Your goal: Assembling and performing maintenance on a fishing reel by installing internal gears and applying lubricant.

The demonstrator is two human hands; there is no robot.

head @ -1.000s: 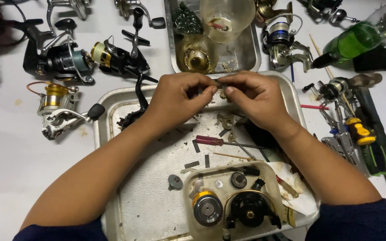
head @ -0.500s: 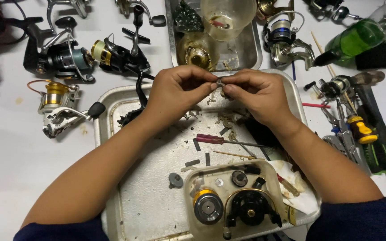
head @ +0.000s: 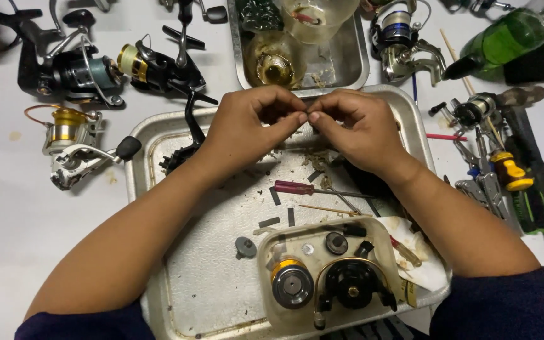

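Observation:
My left hand [head: 250, 123] and my right hand [head: 354, 129] meet fingertip to fingertip above the far part of a metal tray [head: 158, 138]. Both pinch one tiny part between thumbs and forefingers; the fingers hide almost all of it. Below the hands a red-handled screwdriver [head: 297, 187] lies on the tray among small loose reel parts. A clear plastic tub [head: 379, 236] at the tray's near side holds a gold-rimmed spool [head: 292, 284] and a black reel piece [head: 352, 286]. A black reel handle [head: 190, 119] lies by my left wrist.
Several fishing reels [head: 70, 72] lie left of the tray on the white table. A second metal tray [head: 347, 60] behind holds a glass bowl and a brass part. On the right are a green bottle [head: 505, 41], pliers and a yellow-handled tool [head: 511, 173].
Both hands have stayed joined over the far edge of the tray, with the fingertips closing tighter on the small part. Nothing else on the table has moved.

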